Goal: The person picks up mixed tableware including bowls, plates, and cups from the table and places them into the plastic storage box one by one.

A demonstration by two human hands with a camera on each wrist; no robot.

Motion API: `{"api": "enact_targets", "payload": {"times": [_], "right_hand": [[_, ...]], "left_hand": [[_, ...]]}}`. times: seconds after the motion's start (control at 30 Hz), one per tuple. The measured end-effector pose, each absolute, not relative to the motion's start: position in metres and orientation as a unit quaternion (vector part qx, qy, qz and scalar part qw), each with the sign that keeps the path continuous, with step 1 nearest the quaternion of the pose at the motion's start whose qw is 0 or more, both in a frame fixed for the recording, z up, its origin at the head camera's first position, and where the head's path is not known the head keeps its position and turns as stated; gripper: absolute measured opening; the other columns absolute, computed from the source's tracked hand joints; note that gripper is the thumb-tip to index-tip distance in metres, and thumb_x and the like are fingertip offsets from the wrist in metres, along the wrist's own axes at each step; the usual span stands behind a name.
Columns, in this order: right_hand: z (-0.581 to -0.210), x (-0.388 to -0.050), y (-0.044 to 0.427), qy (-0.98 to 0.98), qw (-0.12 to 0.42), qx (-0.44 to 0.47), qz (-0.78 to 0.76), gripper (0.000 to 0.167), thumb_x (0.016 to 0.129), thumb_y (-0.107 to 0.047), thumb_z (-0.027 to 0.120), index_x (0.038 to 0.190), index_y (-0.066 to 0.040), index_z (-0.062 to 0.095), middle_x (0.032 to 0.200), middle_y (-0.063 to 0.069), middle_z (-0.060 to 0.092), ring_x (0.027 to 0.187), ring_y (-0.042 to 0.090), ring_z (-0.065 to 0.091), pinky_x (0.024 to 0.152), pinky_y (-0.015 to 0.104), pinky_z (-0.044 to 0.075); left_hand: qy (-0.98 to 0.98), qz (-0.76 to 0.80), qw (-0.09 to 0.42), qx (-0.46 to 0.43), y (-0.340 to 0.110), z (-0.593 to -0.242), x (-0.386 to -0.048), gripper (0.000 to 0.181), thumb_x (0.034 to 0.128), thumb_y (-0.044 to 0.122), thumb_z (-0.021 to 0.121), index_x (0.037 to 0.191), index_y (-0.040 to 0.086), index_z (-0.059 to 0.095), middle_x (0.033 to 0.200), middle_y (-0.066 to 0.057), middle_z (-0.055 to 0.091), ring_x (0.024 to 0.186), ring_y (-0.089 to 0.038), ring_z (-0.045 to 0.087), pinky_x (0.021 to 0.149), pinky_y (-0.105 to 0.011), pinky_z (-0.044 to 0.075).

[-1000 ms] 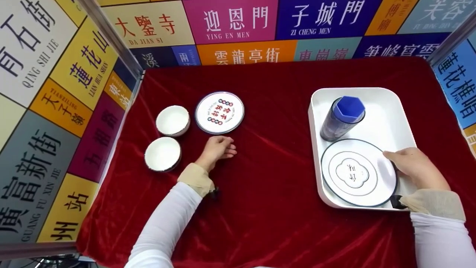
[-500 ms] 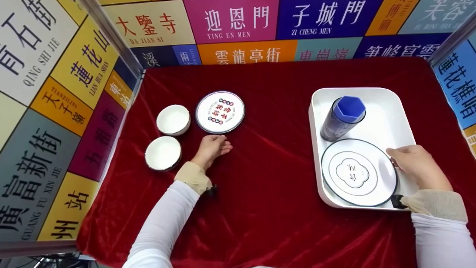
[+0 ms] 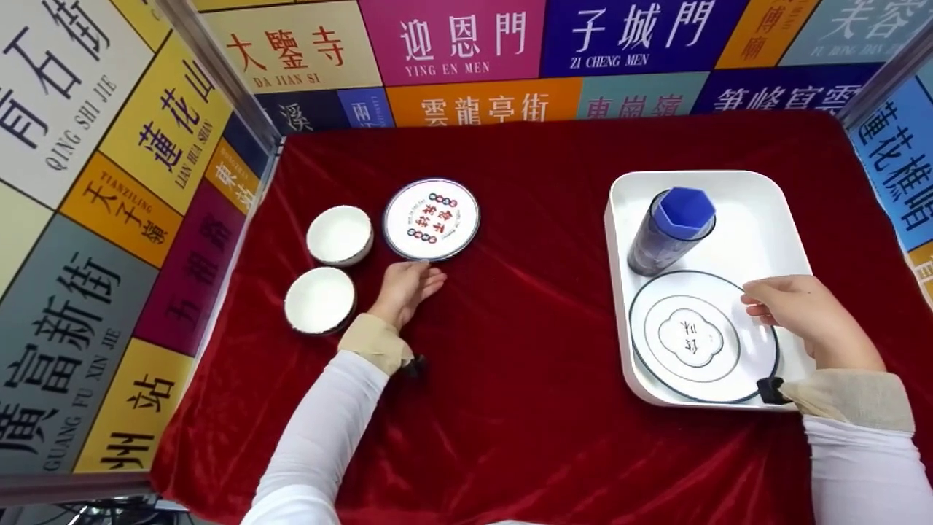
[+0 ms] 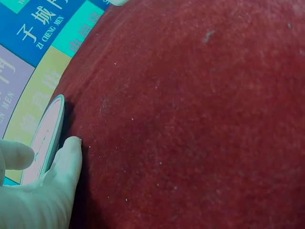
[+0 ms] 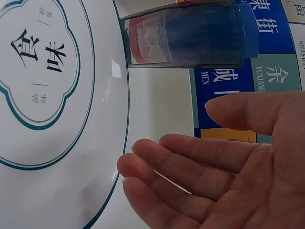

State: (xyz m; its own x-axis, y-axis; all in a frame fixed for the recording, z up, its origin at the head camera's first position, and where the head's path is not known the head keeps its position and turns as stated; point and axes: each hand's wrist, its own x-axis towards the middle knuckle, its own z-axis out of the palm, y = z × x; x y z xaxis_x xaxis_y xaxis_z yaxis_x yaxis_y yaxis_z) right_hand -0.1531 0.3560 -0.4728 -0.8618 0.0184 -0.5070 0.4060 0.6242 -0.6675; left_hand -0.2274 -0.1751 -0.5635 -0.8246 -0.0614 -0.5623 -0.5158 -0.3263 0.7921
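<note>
In the head view, my left hand (image 3: 402, 288) is at the near edge of a small white plate (image 3: 431, 219) with red lettering. The left wrist view has its fingers relaxed beside the plate's rim (image 4: 59, 112); whether they touch it I cannot tell. Over the right edge of a larger white plate (image 3: 681, 386) with a dark green rim is my right hand (image 3: 820, 313). Its fingers (image 5: 209, 148) are loosely extended and hold nothing. That plate lies in a white tray (image 3: 773, 233), next to a clear cup (image 3: 649, 244) with a blue cup (image 3: 685, 208) inside.
Two white bowls (image 3: 340, 235) stand left of the small plate, one nearer than the other. A dark red velvet cloth (image 3: 525, 350) covers the table. Sign-printed panels (image 3: 452, 44) close off the back and both sides.
My right hand has come off the rim of the large plate and risen slightly above it. My left hand has shifted a little left and forward to the small plate's near edge.
</note>
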Motion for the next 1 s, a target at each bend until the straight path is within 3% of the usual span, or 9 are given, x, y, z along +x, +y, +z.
{"api": "enact_targets", "payload": {"times": [0.33,0.57,0.7,0.8,0.9,1.0], "right_hand": [[-0.475,-0.150,0.352,0.871,0.251,0.115,-0.407,0.069,0.107,-0.041,0.040,0.148,0.014,0.036,0.099,-0.021,0.059,0.089,0.000,0.058,0.081,0.018,0.048],[-0.476,-0.147,0.342,0.887,0.224,0.096,-0.392,0.066,0.106,-0.040,0.041,0.143,0.015,0.043,0.112,0.000,0.067,0.088,-0.001,0.059,0.078,0.017,0.049],[-0.479,-0.145,0.336,0.893,0.219,0.089,-0.382,0.065,0.107,-0.040,0.039,0.142,0.016,0.045,0.124,0.016,0.065,0.089,0.001,0.057,0.080,0.020,0.045],[-0.480,-0.143,0.334,0.895,0.217,0.085,-0.381,0.065,0.107,-0.039,0.039,0.141,0.016,0.046,0.128,0.022,0.062,0.091,0.003,0.057,0.083,0.023,0.043],[-0.480,-0.142,0.333,0.897,0.210,0.078,-0.381,0.063,0.107,-0.039,0.040,0.140,0.015,0.048,0.124,0.019,0.065,0.090,0.003,0.057,0.082,0.023,0.043],[-0.479,-0.141,0.332,0.897,0.199,0.070,-0.388,0.061,0.107,-0.036,0.042,0.138,0.016,0.049,0.114,0.008,0.069,0.087,-0.001,0.056,0.080,0.020,0.043]], "left_hand": [[0.506,0.799,0.129,-0.298,-0.178,-0.563,-0.232,0.039,0.1045,0.009,0.048,0.139,-0.010,0.045,0.127,-0.027,0.059,0.121,-0.034,0.064,0.098,-0.033,0.057],[0.479,0.813,0.115,-0.311,-0.183,-0.563,-0.238,0.043,0.1057,0.008,0.046,0.143,-0.011,0.040,0.133,-0.030,0.056,0.126,-0.035,0.062,0.098,-0.031,0.057],[0.476,0.815,0.101,-0.314,-0.184,-0.564,-0.241,0.042,0.1049,0.007,0.047,0.142,-0.013,0.040,0.123,-0.028,0.059,0.122,-0.035,0.064,0.097,-0.031,0.058],[0.474,0.817,0.091,-0.316,-0.184,-0.564,-0.243,0.042,0.1039,0.005,0.048,0.141,-0.015,0.039,0.112,-0.025,0.060,0.114,-0.033,0.066,0.097,-0.032,0.058],[0.471,0.818,0.084,-0.320,-0.183,-0.565,-0.243,0.044,0.1037,0.005,0.048,0.142,-0.014,0.038,0.106,-0.022,0.060,0.105,-0.031,0.068,0.097,-0.032,0.058],[0.465,0.820,0.080,-0.324,-0.183,-0.564,-0.244,0.045,0.1035,0.006,0.049,0.142,-0.014,0.038,0.105,-0.022,0.061,0.100,-0.030,0.069,0.097,-0.033,0.058]]}}
